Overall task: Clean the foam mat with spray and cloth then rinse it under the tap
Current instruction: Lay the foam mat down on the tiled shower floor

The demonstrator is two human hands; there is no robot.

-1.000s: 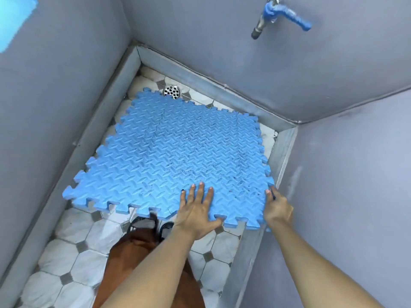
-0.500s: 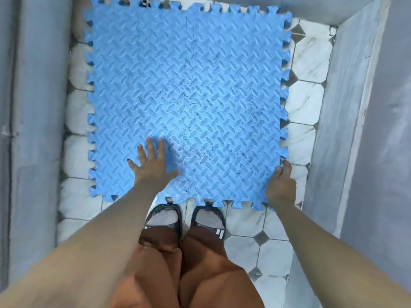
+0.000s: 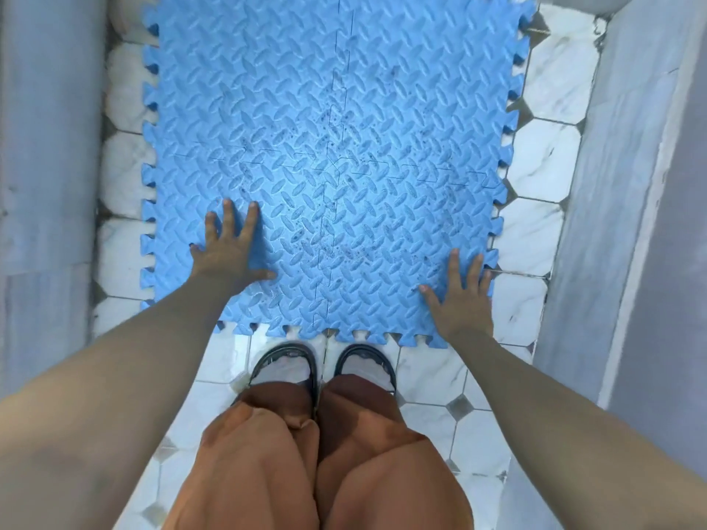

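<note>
Head view is showing the blue foam mat (image 3: 333,147) lying flat on the white tiled floor (image 3: 543,162), its toothed left edge sitting near the grey ledge (image 3: 49,147) and a strip of tile lying bare on its right. I am pressing my left hand (image 3: 229,250) and right hand (image 3: 459,296) on it, fingers straight and spread. Half a second ago my right hand was gripping the near right edge; now it is lying flat on top. My sandals (image 3: 321,369) are standing just below the near edge.

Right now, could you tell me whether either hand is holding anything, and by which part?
Nothing is held: the left hand and right hand lie flat on the blue foam mat, fingers straight.
</note>
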